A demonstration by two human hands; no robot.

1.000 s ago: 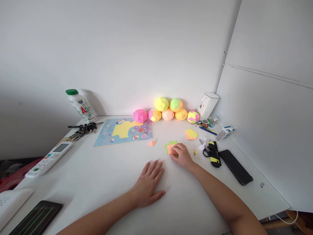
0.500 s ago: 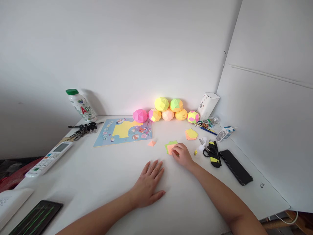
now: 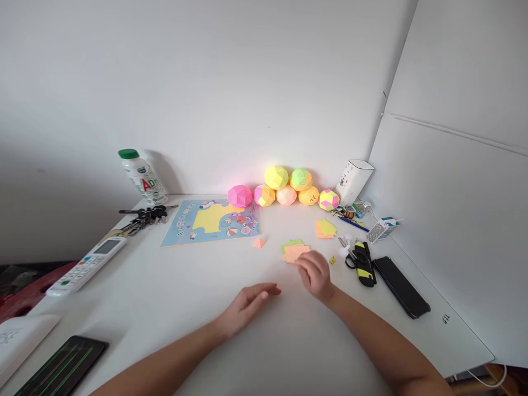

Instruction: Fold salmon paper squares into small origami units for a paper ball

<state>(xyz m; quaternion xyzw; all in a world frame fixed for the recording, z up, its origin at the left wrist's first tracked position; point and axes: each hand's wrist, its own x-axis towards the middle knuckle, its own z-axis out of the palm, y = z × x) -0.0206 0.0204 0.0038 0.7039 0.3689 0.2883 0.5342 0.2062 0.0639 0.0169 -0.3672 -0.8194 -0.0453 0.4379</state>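
Beside a small pile of green [image 3: 293, 242] and orange paper pieces [image 3: 295, 252], my right hand [image 3: 315, 273] is closed in a pinch at the near edge of an orange piece. Its fingertips are partly hidden behind the knuckles. My left hand [image 3: 249, 307] rests on its edge on the table, fingers stretched out and holding nothing. A small folded orange paper piece [image 3: 259, 243] lies beyond it. Further right is another pile of yellow and orange paper [image 3: 325, 228]. Several faceted coloured paper balls [image 3: 286, 194] are stacked along the wall.
A blue printed sheet [image 3: 208, 236], a bottle [image 3: 144, 179], keys [image 3: 144, 219] and a remote [image 3: 88, 264] lie left. To the right are scissors [image 3: 350, 259], a yellow-black cutter [image 3: 364, 267], a black phone [image 3: 401, 286] and a small carton [image 3: 381, 230]. A dark phone-like device [image 3: 61, 367] lies near left.
My left hand has turned from palm-down flat onto its edge. My right hand has drawn back slightly toward me and right, and more of the orange paper shows.
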